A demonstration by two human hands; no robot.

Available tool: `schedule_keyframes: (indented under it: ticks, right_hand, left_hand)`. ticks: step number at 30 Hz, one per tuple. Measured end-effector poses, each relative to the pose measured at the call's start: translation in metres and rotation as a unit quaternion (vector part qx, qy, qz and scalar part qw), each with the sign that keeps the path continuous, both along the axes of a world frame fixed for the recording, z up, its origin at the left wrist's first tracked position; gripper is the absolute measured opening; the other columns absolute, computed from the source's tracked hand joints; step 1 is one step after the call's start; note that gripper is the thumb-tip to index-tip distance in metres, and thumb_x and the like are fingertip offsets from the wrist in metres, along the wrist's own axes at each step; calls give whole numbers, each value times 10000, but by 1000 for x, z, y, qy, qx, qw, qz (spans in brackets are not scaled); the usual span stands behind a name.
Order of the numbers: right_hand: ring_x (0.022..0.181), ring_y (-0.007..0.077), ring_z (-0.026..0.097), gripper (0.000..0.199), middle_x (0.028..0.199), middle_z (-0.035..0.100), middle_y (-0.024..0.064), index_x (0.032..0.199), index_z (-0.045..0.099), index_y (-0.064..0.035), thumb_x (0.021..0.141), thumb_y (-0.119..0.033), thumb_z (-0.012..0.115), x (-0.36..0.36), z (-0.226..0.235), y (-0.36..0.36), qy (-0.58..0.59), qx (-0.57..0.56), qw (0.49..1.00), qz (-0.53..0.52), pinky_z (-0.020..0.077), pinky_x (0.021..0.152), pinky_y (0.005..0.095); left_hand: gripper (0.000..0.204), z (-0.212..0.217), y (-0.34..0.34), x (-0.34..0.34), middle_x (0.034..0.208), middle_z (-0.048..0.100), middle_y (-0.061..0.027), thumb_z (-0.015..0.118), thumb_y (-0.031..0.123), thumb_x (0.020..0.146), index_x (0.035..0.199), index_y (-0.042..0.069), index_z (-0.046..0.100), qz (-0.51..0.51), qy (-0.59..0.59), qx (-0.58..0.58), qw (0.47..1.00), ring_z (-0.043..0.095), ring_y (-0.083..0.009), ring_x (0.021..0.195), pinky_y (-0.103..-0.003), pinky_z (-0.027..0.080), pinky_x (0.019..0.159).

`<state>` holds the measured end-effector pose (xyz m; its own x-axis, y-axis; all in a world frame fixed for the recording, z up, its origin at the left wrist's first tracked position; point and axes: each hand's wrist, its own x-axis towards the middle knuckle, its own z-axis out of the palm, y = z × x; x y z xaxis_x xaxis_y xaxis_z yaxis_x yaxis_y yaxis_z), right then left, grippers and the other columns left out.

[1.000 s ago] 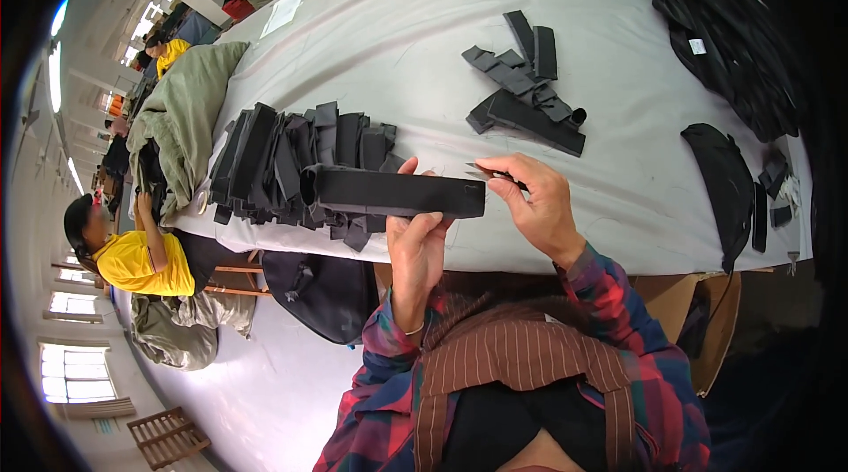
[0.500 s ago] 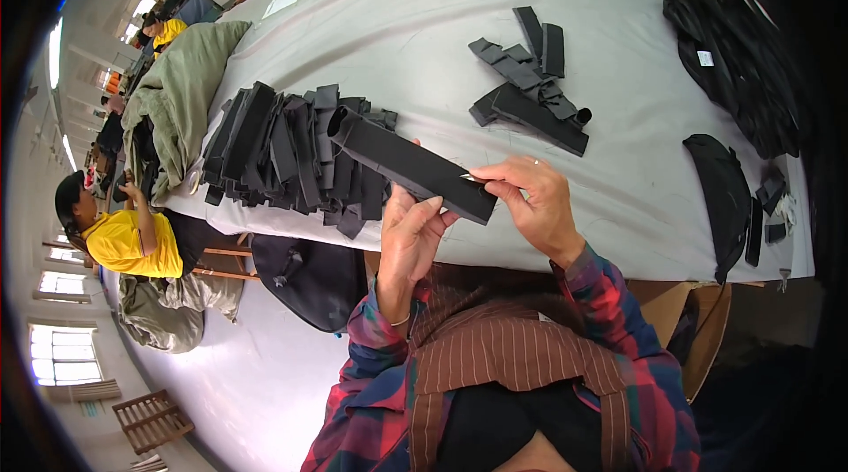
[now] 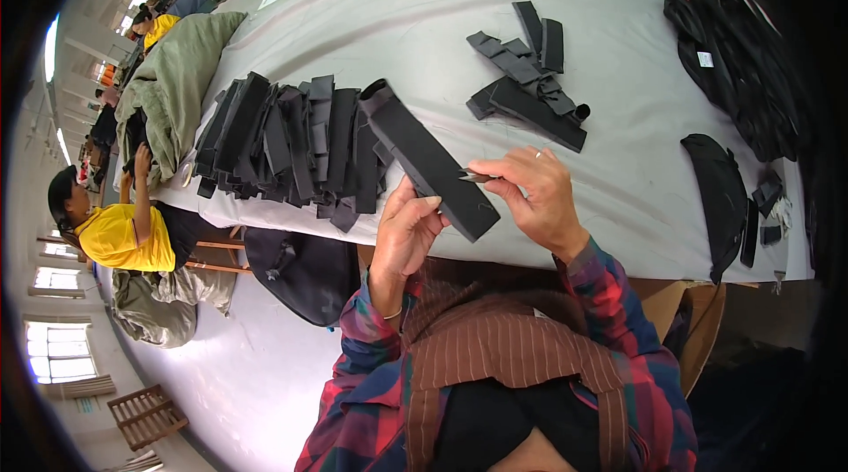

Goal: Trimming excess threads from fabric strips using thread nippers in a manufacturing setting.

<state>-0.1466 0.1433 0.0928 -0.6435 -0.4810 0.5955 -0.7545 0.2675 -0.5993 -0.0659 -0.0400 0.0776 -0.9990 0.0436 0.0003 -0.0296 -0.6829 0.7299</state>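
The left hand [image 3: 408, 226] keeps a firm grip on a flat, dark fabric strip [image 3: 427, 154], thumb laid across its near part. The strip lies aslant over the near edge of the counter [image 3: 406, 22], its smooth matte face up; the far left end curls into an open, tube-like loop, while the near right end is cut square and carries a thin, pale curved thread. The right hand [image 3: 537, 198] pinches a small pointed tool [image 3: 476, 177] — metallic at the tip — between thumb and fingers, its point at the strip's right edge; whether it touches cannot be told.

Just left of the held strip, a dense row of similar strips [image 3: 278, 141] overlaps, edges folded and uneven. Farther off to the right lies a loose cluster of dark strips [image 3: 527, 75], crossed and creased, one end rolled round. The counter's pale cover is softly wrinkled. At the right sit a curved black panel [image 3: 712, 194] and, beyond it, a slack black bundle [image 3: 733, 75] with a white tag; at the far left slumps crumpled olive cloth [image 3: 172, 88].
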Motion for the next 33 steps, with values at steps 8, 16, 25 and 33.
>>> schedule_keyframes:
  ticks: [8, 16, 25, 33]
  right_hand:
    - [628, 217, 515, 222, 713, 598, 24, 992, 682, -127, 779, -70, 651, -1, -3, 2, -32, -26, 999, -18, 352, 598, 319]
    - [673, 223, 551, 231, 774, 623, 35, 1026, 666, -118, 798, -93, 641, -8, -2, -3, 16, -1, 996, -85, 383, 611, 329]
    - [680, 219, 530, 210, 712, 557, 3, 998, 669, -144, 790, -129, 646, -10, -5, -3, 30, -24, 993, -115, 368, 605, 343]
    - [666, 210, 532, 184, 688, 549, 0, 964, 682, -150, 784, -125, 655, -9, -7, -4, 23, -23, 992, -118, 361, 598, 341]
  left_hand:
    - [474, 4, 7, 1, 1140, 564, -189, 434, 52, 854, 1314, -44, 363, 13, -78, -76, 994, 600, -261, 1035, -378, 514, 892]
    - [496, 8, 11, 0, 1140, 570, -199, 419, 35, 878, 1362, -16, 322, -96, -58, -89, 990, 602, -214, 1019, -328, 524, 855]
    - [458, 5, 11, 0, 1130, 572, -201, 431, 55, 878, 1324, -16, 355, -106, -62, -73, 990, 604, -201, 993, -328, 537, 826]
    - [451, 8, 18, -1, 1123, 571, -191, 428, 64, 868, 1307, -20, 365, -111, -69, -80, 988, 598, -188, 981, -315, 535, 816]
